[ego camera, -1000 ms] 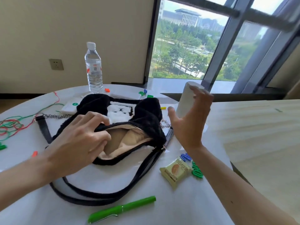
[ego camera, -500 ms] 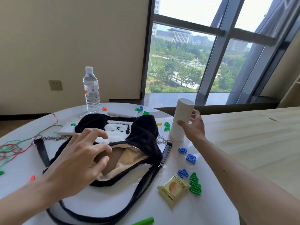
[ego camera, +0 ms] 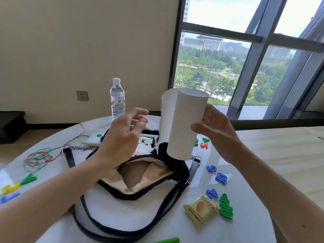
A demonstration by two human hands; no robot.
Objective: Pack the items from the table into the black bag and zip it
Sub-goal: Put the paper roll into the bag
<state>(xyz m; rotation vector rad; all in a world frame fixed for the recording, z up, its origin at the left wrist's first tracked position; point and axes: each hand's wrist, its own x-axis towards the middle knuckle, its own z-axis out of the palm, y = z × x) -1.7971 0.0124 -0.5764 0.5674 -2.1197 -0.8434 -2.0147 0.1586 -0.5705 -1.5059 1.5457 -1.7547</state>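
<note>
The black fuzzy bag (ego camera: 177,170) lies on the white round table (ego camera: 122,213), its zip open and the beige lining showing. My right hand (ego camera: 215,132) grips a white paper roll (ego camera: 184,123) and holds it upright in the air above the bag's far right corner. My left hand (ego camera: 122,137) hovers above the bag's left half with loosely curled fingers and holds nothing. A yellow snack packet (ego camera: 200,209) lies near the front right, a water bottle (ego camera: 117,99) stands at the back, and a green pen (ego camera: 168,240) shows at the bottom edge.
Blue, green and red plastic numbers (ego camera: 226,206) are scattered right of the bag, more on the left (ego camera: 28,178). Red and green cords (ego camera: 38,157) lie at the left. A small white box (ego camera: 93,140) sits behind the bag. The bag's black strap (ego camera: 157,214) loops toward me.
My right hand has lifted the paper roll off the table and brought it over the bag. My left hand has risen off the bag's opening. The view has tilted upward.
</note>
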